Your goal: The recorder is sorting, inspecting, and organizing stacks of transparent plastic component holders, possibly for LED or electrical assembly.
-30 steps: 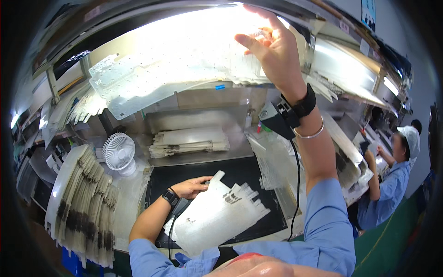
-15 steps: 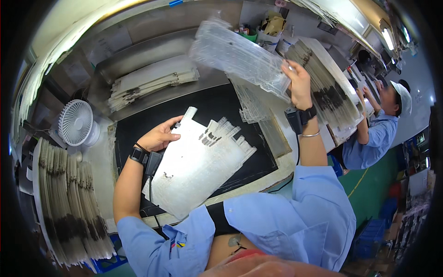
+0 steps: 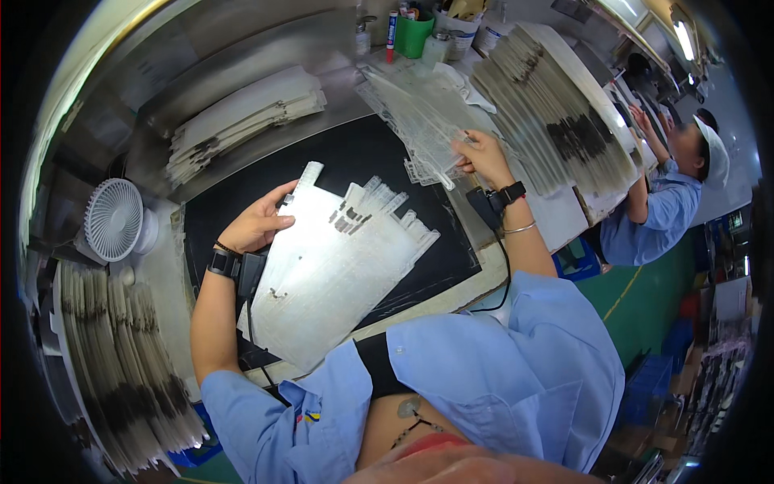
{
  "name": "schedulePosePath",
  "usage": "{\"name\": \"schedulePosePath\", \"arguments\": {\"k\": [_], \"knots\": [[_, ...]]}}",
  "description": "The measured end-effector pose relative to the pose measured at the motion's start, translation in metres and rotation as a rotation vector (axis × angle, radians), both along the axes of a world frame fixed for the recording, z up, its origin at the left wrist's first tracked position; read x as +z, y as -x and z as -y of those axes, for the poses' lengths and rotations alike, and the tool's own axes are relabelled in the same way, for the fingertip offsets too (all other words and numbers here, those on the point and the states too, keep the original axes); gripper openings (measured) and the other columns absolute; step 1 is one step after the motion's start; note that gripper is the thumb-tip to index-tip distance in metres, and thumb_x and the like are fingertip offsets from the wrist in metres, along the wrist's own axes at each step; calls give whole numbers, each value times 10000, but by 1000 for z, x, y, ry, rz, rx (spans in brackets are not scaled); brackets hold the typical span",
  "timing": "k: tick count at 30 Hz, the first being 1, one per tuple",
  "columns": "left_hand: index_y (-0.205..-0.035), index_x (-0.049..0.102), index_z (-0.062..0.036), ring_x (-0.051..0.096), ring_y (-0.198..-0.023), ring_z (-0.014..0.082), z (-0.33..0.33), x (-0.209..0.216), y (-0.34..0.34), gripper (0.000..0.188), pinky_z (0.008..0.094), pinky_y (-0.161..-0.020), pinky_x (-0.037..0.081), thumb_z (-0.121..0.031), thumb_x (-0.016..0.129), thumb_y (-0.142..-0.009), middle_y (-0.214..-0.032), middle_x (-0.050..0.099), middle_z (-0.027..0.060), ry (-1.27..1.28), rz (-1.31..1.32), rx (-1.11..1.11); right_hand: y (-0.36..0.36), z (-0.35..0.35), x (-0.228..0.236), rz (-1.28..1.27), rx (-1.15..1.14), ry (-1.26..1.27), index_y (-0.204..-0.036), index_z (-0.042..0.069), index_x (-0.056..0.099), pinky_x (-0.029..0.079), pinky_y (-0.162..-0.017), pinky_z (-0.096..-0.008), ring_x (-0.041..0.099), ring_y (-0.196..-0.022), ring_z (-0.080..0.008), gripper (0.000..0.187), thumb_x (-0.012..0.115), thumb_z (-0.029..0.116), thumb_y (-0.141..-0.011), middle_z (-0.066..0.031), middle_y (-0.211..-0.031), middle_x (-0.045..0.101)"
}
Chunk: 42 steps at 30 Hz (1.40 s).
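My left hand [image 3: 262,219] is closed on the upper left edge of a fanned bundle of thin whitish plastic sheets [image 3: 322,266]. Dark marks and notched strips show along the bundle's upper right side. Its lower end reaches close to my body. Farther right, my right hand [image 3: 482,157] pinches a clear plastic sheet [image 3: 423,109] by its near end. That sheet slants over a pile of similar clear sheets, and I cannot tell whether it touches them. Below the bundle lies a black mat [image 3: 234,206].
A short stack of whitish sheets [image 3: 250,113] lies behind the mat. Tall rows of sheets stand at the left [image 3: 121,363] and right [image 3: 540,113]. A white fan [image 3: 114,219] is at left. A green cup [image 3: 414,36] and a marker [image 3: 392,36] stand behind. A co-worker [image 3: 669,185] is at right.
My right hand has brought the clear sheet down from a raised position onto or just above the clear pile. The left hand keeps its hold on the bundle. The view has shifted slightly.
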State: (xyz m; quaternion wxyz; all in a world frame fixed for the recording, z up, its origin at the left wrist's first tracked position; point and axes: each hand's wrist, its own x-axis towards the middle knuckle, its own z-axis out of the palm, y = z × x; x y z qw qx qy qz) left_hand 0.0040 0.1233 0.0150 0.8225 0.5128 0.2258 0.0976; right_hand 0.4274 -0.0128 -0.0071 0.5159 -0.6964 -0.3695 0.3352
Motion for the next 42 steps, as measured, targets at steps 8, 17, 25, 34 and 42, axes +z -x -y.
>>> {"name": "schedulePosePath", "arguments": {"k": [8, 17, 25, 34, 42], "knots": [[-1466, 222, -17, 568, -1143, 197, 0, -2, 0, 768, 322, -985, 460, -14, 653, -830, -1300, 523, 162, 2, 11, 9, 1, 8, 7, 50, 50, -131, -1288, -16, 496, 474, -484, -189, 600, -616, -71, 509, 698, 70, -828, -72, -921, 655], [-1466, 228, -23, 555, -1162, 197, -1, -5, 0, 763, 329, -999, 449, -2, 646, -828, -1301, 523, 156, 4, 3, 27, -50, 43, 57, 270, -251, -422, -1286, 6, 501, 498, -518, -192, 613, -684, -76, 478, 679, 61, -846, -66, -908, 677], [-1464, 228, -15, 560, -1156, 205, 1, -1, -1, 759, 328, -998, 446, -9, 646, -831, -1297, 525, 161, -6, 3, 17, -26, 38, 46, -235, -38, -477, -1322, 32, 449, 518, -566, -224, 611, -698, -92, 500, 655, 56, -867, -84, -908, 678], [-1462, 224, -7, 553, -1165, 210, -2, 2, -3, 767, 333, -999, 445, -15, 655, -828, -1303, 519, 163, -7, 9, 13, -58, 47, 16, 901, -309, -19, -1219, 51, 563, 533, -662, -373, 667, -754, -279, 503, 728, 235, -782, -153, -931, 686], [-1408, 297, 15, 621, -1008, 147, -9, -13, 5, 674, 274, -868, 520, -13, 653, -837, -1184, 592, 124, 18, -4, -62, 51, 20, 96, 1075, -45, -196, -1071, 65, 660, 500, -735, -341, 651, -863, -247, 273, 659, 223, -849, -104, -933, 686]]}}
